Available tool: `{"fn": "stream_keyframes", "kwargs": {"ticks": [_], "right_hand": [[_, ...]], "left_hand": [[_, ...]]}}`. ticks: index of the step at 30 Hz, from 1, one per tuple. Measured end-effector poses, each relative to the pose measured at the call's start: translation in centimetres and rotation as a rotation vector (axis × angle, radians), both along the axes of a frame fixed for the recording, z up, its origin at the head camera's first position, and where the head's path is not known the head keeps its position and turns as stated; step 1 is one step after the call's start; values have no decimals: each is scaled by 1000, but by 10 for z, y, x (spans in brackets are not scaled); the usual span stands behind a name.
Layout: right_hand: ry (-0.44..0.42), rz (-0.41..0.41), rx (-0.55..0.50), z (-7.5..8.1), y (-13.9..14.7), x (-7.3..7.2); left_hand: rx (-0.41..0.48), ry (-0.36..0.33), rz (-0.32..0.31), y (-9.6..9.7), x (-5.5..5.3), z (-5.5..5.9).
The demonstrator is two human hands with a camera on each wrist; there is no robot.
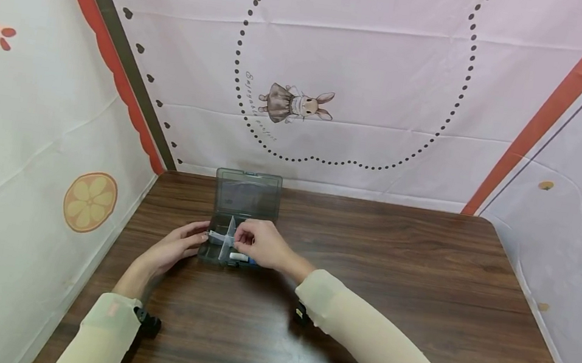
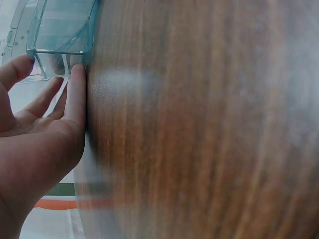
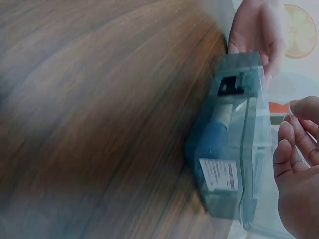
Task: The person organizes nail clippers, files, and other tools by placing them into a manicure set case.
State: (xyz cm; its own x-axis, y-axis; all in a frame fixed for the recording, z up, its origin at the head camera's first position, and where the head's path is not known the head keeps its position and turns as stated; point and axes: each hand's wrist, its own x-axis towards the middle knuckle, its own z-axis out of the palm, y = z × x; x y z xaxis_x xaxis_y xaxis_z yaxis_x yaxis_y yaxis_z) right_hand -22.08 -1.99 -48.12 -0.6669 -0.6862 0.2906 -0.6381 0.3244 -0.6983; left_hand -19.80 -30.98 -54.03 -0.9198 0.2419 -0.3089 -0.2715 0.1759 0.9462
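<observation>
A translucent dark-green plastic box [image 1: 210, 252] stands on the table with its hinged lid [image 1: 247, 195] raised. My left hand [image 1: 174, 247] is at the box's left end, its extended fingers and thumb touching the wall. Over the box's right half, my right hand [image 1: 266, 244] pinches a thin clear piece [image 3: 293, 115] between thumb and fingertips; its full shape is hidden. A clear upright plate [image 1: 226, 246] stands out of the box near those fingertips. Beside it shows a narrow whitish strip [image 1: 217, 236]. Inside lies a blue thing [image 3: 212, 142] with a white end [image 1: 239, 257].
The wood-grain table [image 1: 395, 269] extends to the right and in front of the box. A printed cloth [image 1: 379, 95] hangs behind and along both sides. A white label [image 3: 219, 174] shows at the box's front, and a latch [image 3: 244, 81] sits on its edge.
</observation>
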Motion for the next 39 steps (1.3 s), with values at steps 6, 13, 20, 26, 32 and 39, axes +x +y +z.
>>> {"fn": "stream_keyframes", "kwargs": {"ticks": [6,13,20,26,32,39], "right_hand": [[21,14,33,-2,-18,4],[22,22,35,-4,-35,6],[19,0,53,-10,-46,8],[6,-11,60,-9,-51,11],[3,-12,54,-10,-54,11],[-33,4,54,-11,-54,9]], "left_hand": [[-1,-1,1,-1,0,0],[-5,7,-14,-1,0,2],[0,7,-16,-1,1,2],[0,14,-24,-1,1,1],[-8,9,-28,-2,2,1],[-7,16,-42,-1,3,3]]}}
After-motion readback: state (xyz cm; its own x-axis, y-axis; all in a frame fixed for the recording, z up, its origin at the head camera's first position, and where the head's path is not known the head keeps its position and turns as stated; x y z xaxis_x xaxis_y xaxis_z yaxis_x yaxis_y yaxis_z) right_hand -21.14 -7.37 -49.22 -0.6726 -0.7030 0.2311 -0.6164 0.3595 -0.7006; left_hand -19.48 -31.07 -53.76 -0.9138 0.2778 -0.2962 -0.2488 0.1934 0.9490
